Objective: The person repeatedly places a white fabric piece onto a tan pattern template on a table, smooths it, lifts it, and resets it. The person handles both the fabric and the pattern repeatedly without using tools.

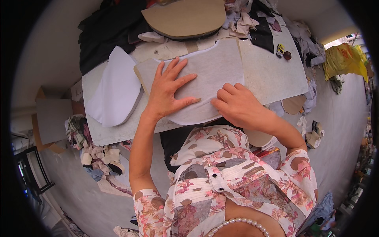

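Note:
A thin white fabric piece [213, 65] with a curved near edge lies on the table before me. Tan card-like edging [239, 54] shows beneath its right and left sides. My left hand [169, 90] rests flat on the cloth, fingers spread and thumb pointing right. Close to the right edge, my right hand [237, 103] is curled, with its thumb and forefinger pinching the cloth. A shallow crease runs between the two thumbs. What lies under the right palm is hidden. Left of my left hand sits a stack of white cut pieces [118, 89], its top sheet folded.
A tan half-round board [186, 17] lies on a dark stack at the back, beside black fabric [109, 35]. A yellow toy car [280, 50] and a dark red ball [287, 55] sit on the white tabletop [272, 77]. Cloth scraps [102, 158] lie below the table's left side.

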Tool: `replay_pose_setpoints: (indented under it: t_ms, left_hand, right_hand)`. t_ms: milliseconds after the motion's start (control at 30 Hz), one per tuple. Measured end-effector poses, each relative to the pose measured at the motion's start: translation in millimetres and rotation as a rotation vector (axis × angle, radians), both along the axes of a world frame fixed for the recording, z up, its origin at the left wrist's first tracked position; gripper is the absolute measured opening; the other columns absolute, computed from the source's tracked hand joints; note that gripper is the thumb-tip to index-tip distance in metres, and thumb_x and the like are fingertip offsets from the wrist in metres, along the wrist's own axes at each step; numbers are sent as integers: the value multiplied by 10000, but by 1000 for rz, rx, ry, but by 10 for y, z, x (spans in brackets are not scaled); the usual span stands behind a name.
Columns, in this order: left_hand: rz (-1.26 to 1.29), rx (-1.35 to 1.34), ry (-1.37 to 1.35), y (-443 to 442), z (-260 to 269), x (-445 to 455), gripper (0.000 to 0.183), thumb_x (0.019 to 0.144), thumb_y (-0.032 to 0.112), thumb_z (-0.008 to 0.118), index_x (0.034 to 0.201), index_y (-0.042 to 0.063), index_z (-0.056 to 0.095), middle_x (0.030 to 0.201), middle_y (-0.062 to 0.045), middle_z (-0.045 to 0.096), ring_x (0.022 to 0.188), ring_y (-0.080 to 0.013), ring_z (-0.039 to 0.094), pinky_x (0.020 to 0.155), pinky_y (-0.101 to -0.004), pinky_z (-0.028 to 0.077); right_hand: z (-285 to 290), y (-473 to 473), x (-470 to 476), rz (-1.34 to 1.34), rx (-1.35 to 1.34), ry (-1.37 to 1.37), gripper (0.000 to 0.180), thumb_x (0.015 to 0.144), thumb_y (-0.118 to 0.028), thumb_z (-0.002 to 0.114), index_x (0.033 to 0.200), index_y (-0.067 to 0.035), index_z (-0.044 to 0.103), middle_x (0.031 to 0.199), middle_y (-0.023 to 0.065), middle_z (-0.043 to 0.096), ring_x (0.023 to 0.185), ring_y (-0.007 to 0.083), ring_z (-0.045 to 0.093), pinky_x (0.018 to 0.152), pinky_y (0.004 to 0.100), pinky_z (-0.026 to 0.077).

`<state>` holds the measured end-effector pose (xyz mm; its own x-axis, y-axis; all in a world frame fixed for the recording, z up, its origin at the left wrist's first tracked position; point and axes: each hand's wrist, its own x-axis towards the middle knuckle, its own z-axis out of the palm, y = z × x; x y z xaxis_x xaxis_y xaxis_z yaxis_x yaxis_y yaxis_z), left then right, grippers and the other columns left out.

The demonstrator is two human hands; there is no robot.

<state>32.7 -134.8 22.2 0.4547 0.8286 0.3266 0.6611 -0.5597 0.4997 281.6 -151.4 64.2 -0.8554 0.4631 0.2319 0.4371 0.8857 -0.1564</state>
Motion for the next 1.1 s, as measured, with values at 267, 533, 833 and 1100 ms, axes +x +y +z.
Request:
replay_pose_setpoints:
  t_ms: [267,533,833,1100]
  left_hand:
    - [-35,9,33,12,-10,-31,753,542,531,815,1165,138,659,1408,-131,462,1357,-341,348,1127,-533,172]
    - [-62,-16,56,24,37,-41,846,493,588,813,1183,128,648,1424,-137,440,1366,-347,330,1125,-543,161]
    - [210,118,116,-140,102,-53,747,721,542,698,1327,138,531,1501,-155,302,1409,-365,210,1112,-593,93]
    - [353,16,221,-220,-147,-123,735,808,504,620,1416,140,425,1540,-153,224,1424,-377,156,1127,-572,61]
  right_hand:
    - [228,-88,191,191,-510,-30,151,764,-136,619,866,-43,557,645,102,579,649,317,610,580,420,463]
    - [203,-9,292,93,-532,-123,191,816,-166,642,974,-73,592,644,91,610,601,322,608,550,401,459]
    - [56,354,-39,-248,-32,186,584,860,-397,619,1349,-118,466,1390,183,410,1304,373,359,1048,481,314]
    - [-566,766,69,-374,13,2,665,902,-515,488,1429,-123,380,1502,203,248,1407,398,167,1145,521,101]
